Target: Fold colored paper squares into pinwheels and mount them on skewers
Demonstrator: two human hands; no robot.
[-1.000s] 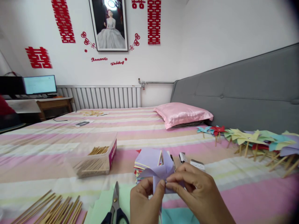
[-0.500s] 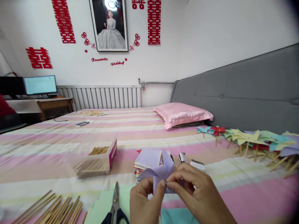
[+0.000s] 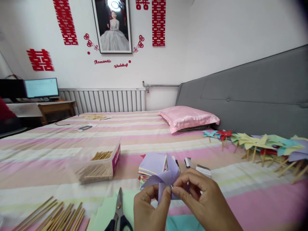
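As they meet at its centre, left hand (image 3: 148,208) and right hand (image 3: 207,199) pinch a lilac paper pinwheel (image 3: 166,178), lower middle of frame, holding folded tips gathered above the striped bed (image 3: 72,134); paper stack (image 3: 150,165) just behind, scissors (image 3: 119,208) to the left.

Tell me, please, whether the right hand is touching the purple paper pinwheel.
Touching. The head view shows the right hand pinching the purple paper pinwheel at its centre, opposite the left hand.
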